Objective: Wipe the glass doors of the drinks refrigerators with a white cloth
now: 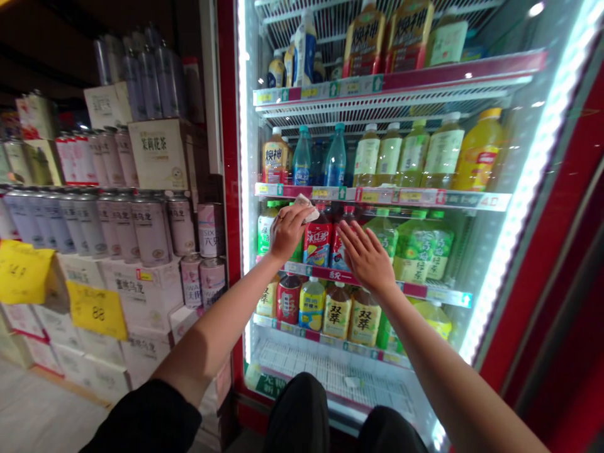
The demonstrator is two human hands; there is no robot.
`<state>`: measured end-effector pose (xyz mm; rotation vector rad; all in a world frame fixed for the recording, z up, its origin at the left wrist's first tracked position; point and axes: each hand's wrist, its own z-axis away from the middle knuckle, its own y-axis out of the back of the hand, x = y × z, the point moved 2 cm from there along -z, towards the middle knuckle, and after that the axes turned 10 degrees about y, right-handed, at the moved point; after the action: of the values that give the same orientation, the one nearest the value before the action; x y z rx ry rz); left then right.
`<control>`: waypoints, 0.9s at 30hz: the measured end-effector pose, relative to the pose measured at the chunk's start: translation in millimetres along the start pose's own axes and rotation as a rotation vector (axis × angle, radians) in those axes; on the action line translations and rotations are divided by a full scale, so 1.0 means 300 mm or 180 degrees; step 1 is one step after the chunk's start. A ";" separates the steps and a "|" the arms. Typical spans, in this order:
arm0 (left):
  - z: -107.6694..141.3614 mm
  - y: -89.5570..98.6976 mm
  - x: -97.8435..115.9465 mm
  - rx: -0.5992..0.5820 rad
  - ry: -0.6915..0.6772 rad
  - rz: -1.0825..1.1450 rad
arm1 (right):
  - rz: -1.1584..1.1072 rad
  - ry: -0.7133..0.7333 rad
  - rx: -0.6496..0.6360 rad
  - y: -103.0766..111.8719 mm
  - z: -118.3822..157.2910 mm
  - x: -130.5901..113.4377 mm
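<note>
My left hand point(287, 231) is closed around a crumpled white tissue or cloth point(306, 207), which pokes out past the fingertips. It is at the glass front of a lit drinks fridge point(230, 189), before the shelf of red iced tea bottles point(317, 244). To its right, my right hand point(367, 255) has its fingers stretched out, palm toward the fridge, and holds nothing. Whether its palm touches the glass I cannot tell. Green-capped tea bottles point(418, 248) stand behind and to the right of it.
Stacked cartons point(163, 154) and rows of cans point(151, 226) stand left of the fridge, with yellow price signs point(97, 309) on them. More bottles point(337, 311) line the lower shelf. My knees point(299, 412) are close to the fridge's lower front.
</note>
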<state>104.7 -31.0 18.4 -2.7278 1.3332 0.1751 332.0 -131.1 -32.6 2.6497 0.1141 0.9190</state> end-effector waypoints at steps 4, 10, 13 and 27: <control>-0.060 -0.008 -0.032 0.0379 0.0452 -0.0050 | 0.0035 0.0019 0.0071 -0.002 0.001 -0.001; -0.086 -0.055 0.045 0.0491 0.0302 -0.0103 | 0.0070 0.0020 0.0085 0.004 0.000 -0.003; -0.042 -0.033 0.053 0.0219 0.0018 -0.0064 | 0.0014 0.0010 0.0046 0.003 0.000 -0.002; -0.077 -0.065 0.077 0.0290 0.0232 0.0184 | 0.0065 0.0007 0.0019 -0.012 0.004 0.000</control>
<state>135.7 -40.3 38.6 -2.6461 1.4029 0.0187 332.9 -128.0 -34.5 2.6601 0.0907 0.9292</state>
